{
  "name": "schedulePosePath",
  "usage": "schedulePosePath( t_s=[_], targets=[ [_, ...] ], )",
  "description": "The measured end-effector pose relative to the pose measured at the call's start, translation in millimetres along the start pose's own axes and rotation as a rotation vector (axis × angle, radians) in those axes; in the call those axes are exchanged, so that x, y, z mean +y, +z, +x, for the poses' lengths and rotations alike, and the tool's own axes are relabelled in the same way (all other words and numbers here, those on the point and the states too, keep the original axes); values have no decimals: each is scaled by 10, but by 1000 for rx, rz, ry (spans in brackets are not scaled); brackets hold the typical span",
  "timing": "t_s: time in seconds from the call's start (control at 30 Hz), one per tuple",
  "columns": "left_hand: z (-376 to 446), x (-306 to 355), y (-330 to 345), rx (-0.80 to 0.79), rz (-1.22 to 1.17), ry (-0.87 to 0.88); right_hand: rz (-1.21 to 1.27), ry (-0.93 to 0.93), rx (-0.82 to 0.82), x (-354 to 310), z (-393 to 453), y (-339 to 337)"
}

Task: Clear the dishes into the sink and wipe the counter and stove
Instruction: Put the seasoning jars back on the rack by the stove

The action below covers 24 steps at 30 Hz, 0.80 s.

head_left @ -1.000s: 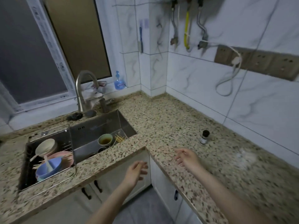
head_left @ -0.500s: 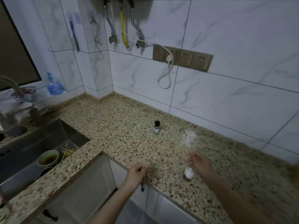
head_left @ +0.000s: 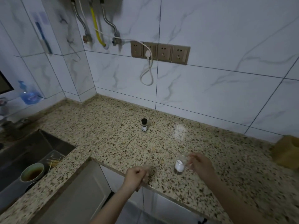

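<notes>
Head view | sink [head_left: 24, 152] lower left, cup [head_left: 32, 174] in it | left hand [head_left: 135, 177] lower centre, curled at tabletop [head_left: 113, 139] edge, contents unclear | small glass [head_left: 179, 164] upright, lower right, just left of the nearer right hand [head_left: 199, 165], fingers at its side, grip blurred | sink lies far left of glass | stove unseen.

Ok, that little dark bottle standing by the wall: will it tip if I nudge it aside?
Probably. The dark bottle stands upright, tall for its narrow base, so a push near the cap would likely topple it, and it might then roll on the flat counter. It looks small and probably light; gripping it seems safer than sliding.
</notes>
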State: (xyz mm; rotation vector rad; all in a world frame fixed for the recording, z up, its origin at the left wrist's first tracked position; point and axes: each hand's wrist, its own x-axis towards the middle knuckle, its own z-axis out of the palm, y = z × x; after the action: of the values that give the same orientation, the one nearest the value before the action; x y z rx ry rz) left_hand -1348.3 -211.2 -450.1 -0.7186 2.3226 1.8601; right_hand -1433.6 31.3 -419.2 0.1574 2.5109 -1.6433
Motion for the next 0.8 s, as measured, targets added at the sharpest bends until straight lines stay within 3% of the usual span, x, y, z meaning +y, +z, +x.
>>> schedulePosePath(
  t_s=[0.1,0.3,0.6,0.8],
  targets=[
    [91,185,10,76,6,-21,-33,-23,9,15,128,-21],
    [339,545,58,235,84,101,-196,-134,-57,44,439,15],
    [510,702,367,267,125,32,-424,-226,-492,242,685,3],
    [653,718,427,267,81,3,-532,-268,-575,365,758,18]
  ],
)
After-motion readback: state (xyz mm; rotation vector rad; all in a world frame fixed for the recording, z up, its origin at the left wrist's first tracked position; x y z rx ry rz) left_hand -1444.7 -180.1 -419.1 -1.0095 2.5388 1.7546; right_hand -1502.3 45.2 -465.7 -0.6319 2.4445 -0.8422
